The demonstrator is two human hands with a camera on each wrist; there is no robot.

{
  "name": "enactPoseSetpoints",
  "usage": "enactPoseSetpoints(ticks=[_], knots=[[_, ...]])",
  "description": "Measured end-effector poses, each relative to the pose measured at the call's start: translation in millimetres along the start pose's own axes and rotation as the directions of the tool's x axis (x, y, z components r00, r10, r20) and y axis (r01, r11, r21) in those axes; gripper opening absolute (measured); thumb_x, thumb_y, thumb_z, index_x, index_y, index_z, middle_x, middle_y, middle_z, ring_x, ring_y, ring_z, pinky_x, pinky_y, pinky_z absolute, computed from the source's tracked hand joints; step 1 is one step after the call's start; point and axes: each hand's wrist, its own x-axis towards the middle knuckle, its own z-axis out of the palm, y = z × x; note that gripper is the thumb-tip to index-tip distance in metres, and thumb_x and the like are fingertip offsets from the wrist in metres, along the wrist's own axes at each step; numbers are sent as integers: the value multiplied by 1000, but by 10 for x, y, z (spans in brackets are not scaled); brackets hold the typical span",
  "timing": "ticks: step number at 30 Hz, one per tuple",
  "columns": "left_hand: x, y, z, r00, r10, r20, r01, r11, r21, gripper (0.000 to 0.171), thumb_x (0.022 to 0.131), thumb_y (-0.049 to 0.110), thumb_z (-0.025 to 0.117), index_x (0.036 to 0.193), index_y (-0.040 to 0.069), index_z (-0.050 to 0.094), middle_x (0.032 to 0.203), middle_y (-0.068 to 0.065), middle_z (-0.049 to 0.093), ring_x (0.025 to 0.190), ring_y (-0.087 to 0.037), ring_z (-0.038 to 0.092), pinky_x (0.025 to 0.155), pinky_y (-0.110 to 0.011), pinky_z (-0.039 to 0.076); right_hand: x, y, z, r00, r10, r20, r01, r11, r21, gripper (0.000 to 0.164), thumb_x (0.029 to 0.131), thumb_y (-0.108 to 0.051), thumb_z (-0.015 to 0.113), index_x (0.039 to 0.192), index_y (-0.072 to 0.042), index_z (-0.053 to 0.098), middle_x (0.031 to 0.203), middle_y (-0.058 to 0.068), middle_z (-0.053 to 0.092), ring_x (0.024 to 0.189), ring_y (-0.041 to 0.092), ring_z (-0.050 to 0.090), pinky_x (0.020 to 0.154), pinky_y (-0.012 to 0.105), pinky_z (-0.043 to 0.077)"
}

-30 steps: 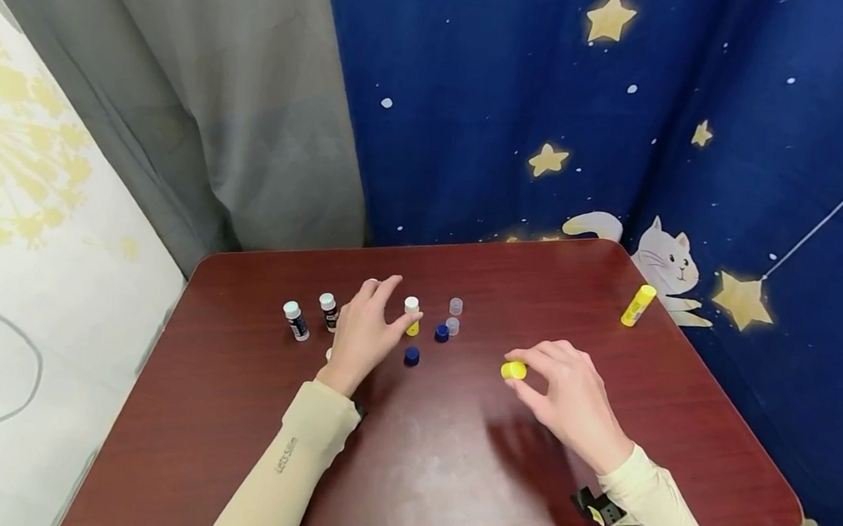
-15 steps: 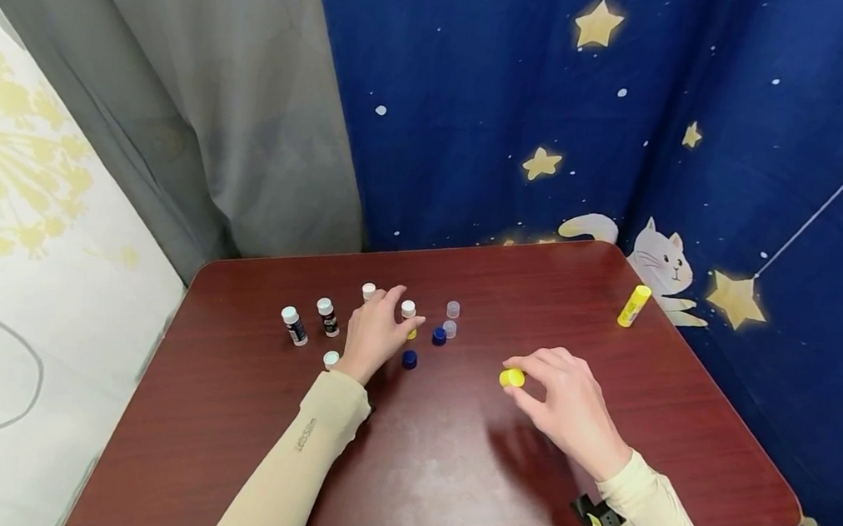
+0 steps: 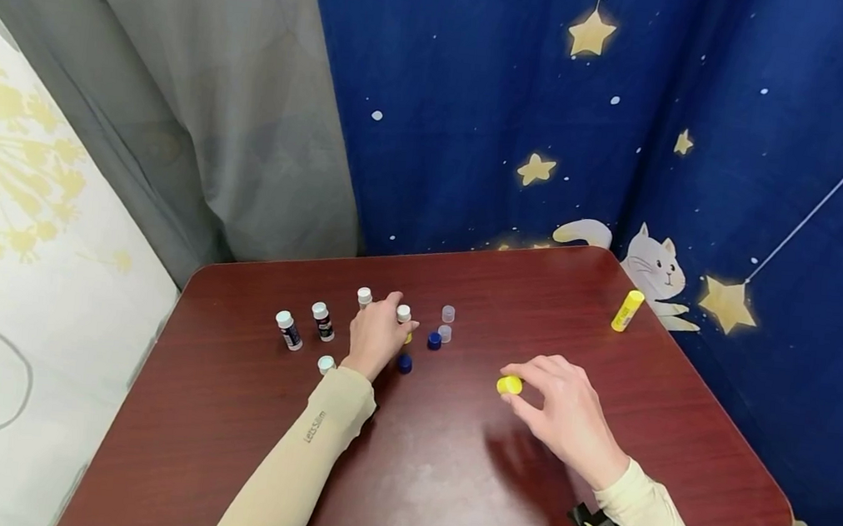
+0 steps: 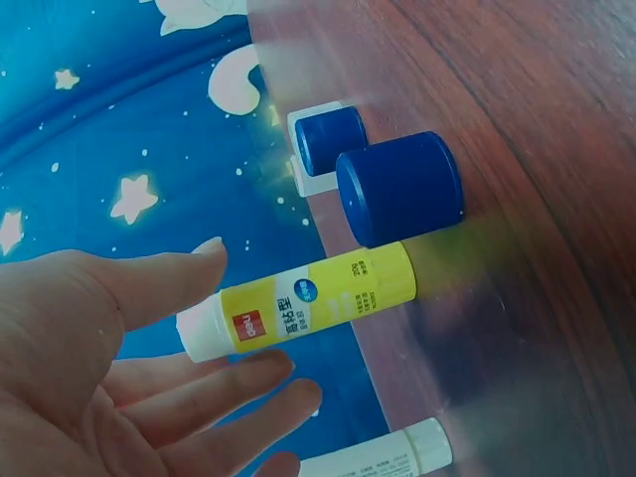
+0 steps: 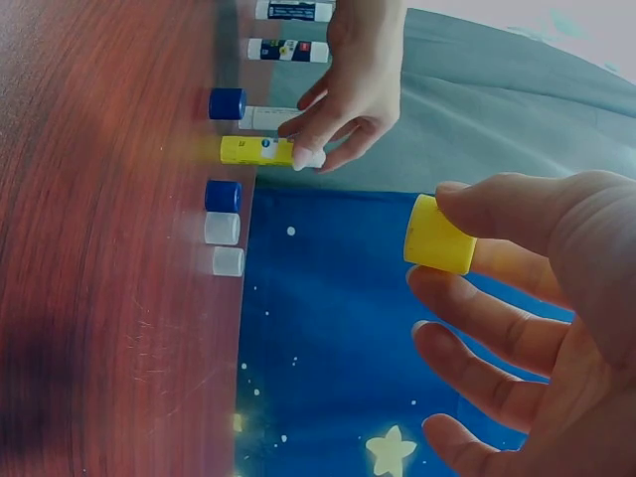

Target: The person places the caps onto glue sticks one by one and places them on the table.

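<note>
In the left wrist view a yellow glue stick (image 4: 318, 301) with its white top bare stands on the table. My left hand (image 3: 376, 334) is round that top, thumb on one side and fingers on the other; the fingers are fairly straight and no firm grip shows. My right hand (image 3: 567, 405) is raised over the table and pinches a yellow cap (image 5: 439, 236) between thumb and fingertips. Two blue caps (image 3: 434, 341) and two clear caps (image 3: 448, 314) are beside the glue stick, to its right and front.
Two dark-labelled glue sticks (image 3: 289, 331) with white tops stand at the left. More white-topped sticks (image 3: 364, 296) are behind and in front of the left hand. A capped yellow glue stick (image 3: 627, 311) stands near the table's right edge, by the blue curtain (image 3: 478, 134).
My left hand has come closer round the yellow glue stick's top, its fingers and thumb drawing nearer together. The right hand still pinches the yellow cap in much the same spot. The view has shifted slightly.
</note>
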Motion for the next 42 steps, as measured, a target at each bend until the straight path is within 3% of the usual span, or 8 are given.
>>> enactPoseSetpoints(ticks=[7, 15, 25, 35, 42], knots=[[3, 24, 39, 1000, -19, -2, 19, 1000, 11, 50, 84, 34, 83, 126, 11, 67, 101, -9, 73, 84, -29, 68, 73, -51, 55, -35, -12, 21, 1000, 28, 11, -28, 1000, 7, 28, 79, -25, 87, 105, -27, 75, 91, -17, 65, 91, 10, 57, 80, 45, 45], [-4, 22, 85, 999, -37, 1, 37, 999, 3, 31, 84, 28, 84, 106, 11, 70, 91, -6, 72, 78, -27, 67, 70, -48, 55, -64, -12, 47, 999, 41, 17, -41, 999, 13, 26, 82, -32, 85, 106, -29, 75, 91, -18, 64, 90, 8, 56, 81, 44, 45], [6, 15, 133, 996, -90, -21, 89, 995, -35, 32, 82, 25, 86, 104, 9, 69, 94, -10, 72, 81, -29, 68, 74, -49, 55, -85, -14, 69, 999, 46, 16, -47, 999, 16, 27, 82, -32, 85, 106, -30, 74, 91, -19, 65, 91, 7, 56, 80, 43, 45], [-8, 36, 197, 993, -99, -70, 93, 992, -83, 30, 80, 21, 87, 101, 9, 69, 93, -10, 73, 85, -31, 71, 77, -50, 55, -74, 3, 44, 999, 44, 0, -44, 999, 23, 26, 82, -32, 85, 105, -30, 74, 89, -20, 63, 88, 7, 55, 79, 42, 45], [17, 6, 233, 991, -121, -51, 112, 981, -157, 32, 78, 20, 89, 103, 7, 72, 95, -11, 74, 89, -30, 70, 85, -48, 54, -65, 9, 33, 999, 38, 1, -38, 999, 31, 27, 82, -32, 86, 106, -30, 74, 91, -20, 64, 89, 7, 56, 80, 42, 45]])
